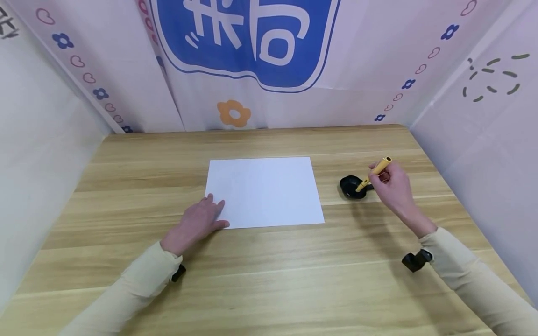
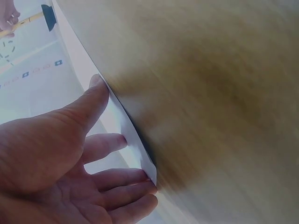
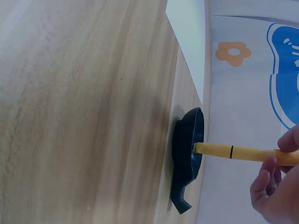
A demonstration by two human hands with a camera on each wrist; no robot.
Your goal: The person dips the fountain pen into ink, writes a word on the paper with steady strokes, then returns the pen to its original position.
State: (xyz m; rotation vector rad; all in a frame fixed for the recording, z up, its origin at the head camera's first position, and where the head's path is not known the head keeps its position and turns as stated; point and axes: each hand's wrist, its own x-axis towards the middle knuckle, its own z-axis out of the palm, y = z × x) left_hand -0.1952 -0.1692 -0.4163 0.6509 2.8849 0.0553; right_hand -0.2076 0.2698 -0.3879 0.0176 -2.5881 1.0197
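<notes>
A white sheet of paper [image 1: 265,191] lies flat in the middle of the wooden table. My left hand [image 1: 197,221] rests on its lower left corner with fingers spread; in the left wrist view the thumb and fingertips [image 2: 97,80] touch the paper along its edge. To the right of the sheet sits a small black dish [image 1: 348,185] with a short handle. My right hand [image 1: 395,189] pinches a yellow writing brush [image 1: 380,166], slanted, its lower end inside the dish [image 3: 180,149]. The tip of the brush [image 3: 254,153] is hidden by the dish's rim.
The wooden table [image 1: 269,280] reaches back to a white cloth wall [image 1: 340,109] printed with a blue emblem and an orange flower [image 1: 224,119]. Pale side walls stand left and right. A black wrist camera [image 1: 414,262] hangs at the right cuff.
</notes>
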